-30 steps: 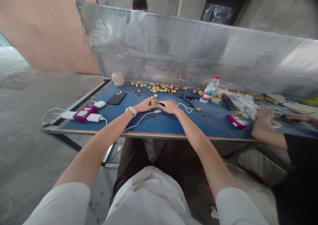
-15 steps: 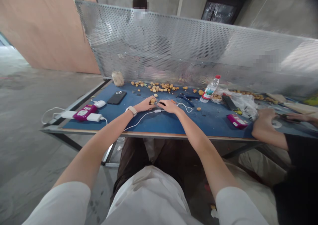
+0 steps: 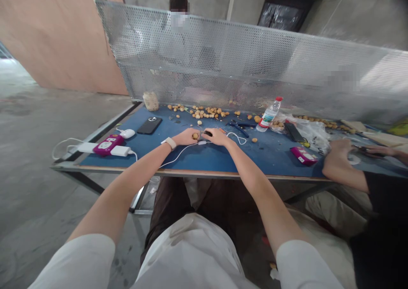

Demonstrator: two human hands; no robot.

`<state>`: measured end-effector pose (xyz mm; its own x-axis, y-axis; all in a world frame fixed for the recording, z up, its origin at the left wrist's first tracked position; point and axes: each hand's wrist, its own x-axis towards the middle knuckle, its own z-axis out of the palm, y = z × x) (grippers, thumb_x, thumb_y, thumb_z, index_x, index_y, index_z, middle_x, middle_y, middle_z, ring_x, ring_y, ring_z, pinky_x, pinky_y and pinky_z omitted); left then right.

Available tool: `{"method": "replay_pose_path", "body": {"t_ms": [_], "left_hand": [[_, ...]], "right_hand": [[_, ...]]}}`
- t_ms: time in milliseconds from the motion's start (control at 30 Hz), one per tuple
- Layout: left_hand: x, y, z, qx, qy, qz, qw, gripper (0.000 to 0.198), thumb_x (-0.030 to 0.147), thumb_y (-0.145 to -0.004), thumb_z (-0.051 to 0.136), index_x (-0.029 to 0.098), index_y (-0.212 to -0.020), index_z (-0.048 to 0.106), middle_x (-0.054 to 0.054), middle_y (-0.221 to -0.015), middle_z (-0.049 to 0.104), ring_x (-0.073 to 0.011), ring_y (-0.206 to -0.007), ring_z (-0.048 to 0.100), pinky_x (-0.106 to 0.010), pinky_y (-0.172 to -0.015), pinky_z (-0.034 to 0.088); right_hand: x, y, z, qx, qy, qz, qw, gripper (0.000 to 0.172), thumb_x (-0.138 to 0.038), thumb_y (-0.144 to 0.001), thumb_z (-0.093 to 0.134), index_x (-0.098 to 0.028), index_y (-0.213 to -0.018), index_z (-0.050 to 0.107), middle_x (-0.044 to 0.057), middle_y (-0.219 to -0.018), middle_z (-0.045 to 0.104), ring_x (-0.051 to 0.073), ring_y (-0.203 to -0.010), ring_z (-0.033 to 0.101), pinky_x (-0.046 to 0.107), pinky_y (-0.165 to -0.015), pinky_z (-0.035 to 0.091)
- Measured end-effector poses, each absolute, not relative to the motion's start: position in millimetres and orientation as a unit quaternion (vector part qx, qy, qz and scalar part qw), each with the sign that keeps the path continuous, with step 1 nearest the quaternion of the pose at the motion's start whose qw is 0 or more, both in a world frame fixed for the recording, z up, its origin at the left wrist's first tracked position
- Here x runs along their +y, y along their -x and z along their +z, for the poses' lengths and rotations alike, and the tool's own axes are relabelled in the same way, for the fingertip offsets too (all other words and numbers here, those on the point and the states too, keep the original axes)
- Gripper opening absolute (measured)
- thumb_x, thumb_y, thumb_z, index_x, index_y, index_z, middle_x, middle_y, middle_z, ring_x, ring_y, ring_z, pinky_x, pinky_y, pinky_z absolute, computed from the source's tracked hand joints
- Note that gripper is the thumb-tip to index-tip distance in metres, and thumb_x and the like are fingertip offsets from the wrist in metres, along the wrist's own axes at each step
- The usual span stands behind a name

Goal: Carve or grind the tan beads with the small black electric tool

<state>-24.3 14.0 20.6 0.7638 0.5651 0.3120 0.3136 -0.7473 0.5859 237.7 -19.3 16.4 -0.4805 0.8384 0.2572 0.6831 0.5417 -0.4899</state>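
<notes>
My left hand (image 3: 186, 137), with a white band on its wrist, is closed round a small round tan fruit (image 3: 195, 136) that looks like a longan. Close beside it, my right hand (image 3: 218, 136) grips a tool with a dark handle (image 3: 208, 133). A thin grey tip of that tool points at the fruit; its exact kind is too small to make out. A loose pale fruit (image 3: 199, 122) lies just beyond my hands. A white cable (image 3: 178, 154) with a small inline piece runs across the blue tabletop (image 3: 204, 159) below them.
Behind my hands lies a pile of tan fruits (image 3: 210, 111), with blue-handled pliers (image 3: 240, 127) and a bottle (image 3: 269, 115) to the right. A phone (image 3: 149, 125), jar (image 3: 151, 101) and purple power strip (image 3: 109, 145) stand left. A co-worker's arm (image 3: 339, 159) rests at right.
The fruit in my left hand has shifted slightly down, and the fingers have turned around it. My right hand stays nearly in place with the tool.
</notes>
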Motion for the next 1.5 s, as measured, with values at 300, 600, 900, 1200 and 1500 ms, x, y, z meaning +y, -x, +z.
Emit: {"method": "replay_pose_path", "body": {"t_ms": [300,600,900,1200,1500], "left_hand": [[-0.8,17.1,17.6,0.238,-0.927,0.226,0.183,0.042,0.059,-0.090,0.091,0.026,-0.083,0.065,-0.001,-0.080,0.069,-0.0198,-0.071,0.055,-0.033,-0.074,0.041],[-2.6,13.0,14.9,0.235,-0.938,0.209,0.144,0.026,0.045,-0.097,0.083,0.026,-0.085,0.070,-0.005,-0.091,0.078,-0.0225,-0.079,0.065,-0.034,-0.079,0.045],[-10.9,9.6,18.8,0.299,-0.943,0.132,0.056,0.028,0.051,-0.107,0.072,0.025,-0.112,0.080,-0.008,-0.117,0.090,-0.0264,-0.104,0.081,-0.034,-0.091,0.054],[-14.2,1.5,16.1,0.308,-0.941,0.129,0.052,0.021,0.044,-0.108,0.071,0.024,-0.111,0.079,-0.009,-0.116,0.090,-0.0289,-0.104,0.081,-0.037,-0.087,0.054],[-12.1,5.7,15.4,0.273,-0.947,0.156,0.063,0.020,0.043,-0.107,0.072,0.025,-0.103,0.080,-0.008,-0.109,0.090,-0.0258,-0.095,0.079,-0.036,-0.091,0.055]], "right_hand": [[-7.8,-267.8,18.8,-0.764,0.586,0.069,0.261,0.032,-0.051,-0.113,0.075,-0.020,-0.108,0.083,0.015,-0.108,0.087,0.032,-0.102,0.077,0.037,-0.091,0.054],[7.4,-292.7,26.9,-0.690,0.711,0.005,0.132,0.035,-0.023,-0.115,0.068,-0.019,-0.144,0.087,0.026,-0.160,0.075,0.041,-0.140,0.077,0.044,-0.114,0.060],[15.4,-289.3,26.6,-0.663,0.743,-0.011,0.093,0.042,-0.027,-0.117,0.063,-0.015,-0.152,0.083,0.026,-0.159,0.075,0.041,-0.146,0.076,0.043,-0.120,0.058],[13.5,-297.0,22.4,-0.641,0.760,-0.024,0.106,0.045,-0.031,-0.119,0.060,-0.013,-0.155,0.080,0.028,-0.159,0.070,0.040,-0.141,0.078,0.048,-0.122,0.059],[18.3,-302.3,18.2,-0.642,0.760,-0.030,0.098,0.047,-0.034,-0.119,0.059,-0.014,-0.154,0.083,0.028,-0.158,0.070,0.039,-0.137,0.079,0.045,-0.118,0.060]]}}
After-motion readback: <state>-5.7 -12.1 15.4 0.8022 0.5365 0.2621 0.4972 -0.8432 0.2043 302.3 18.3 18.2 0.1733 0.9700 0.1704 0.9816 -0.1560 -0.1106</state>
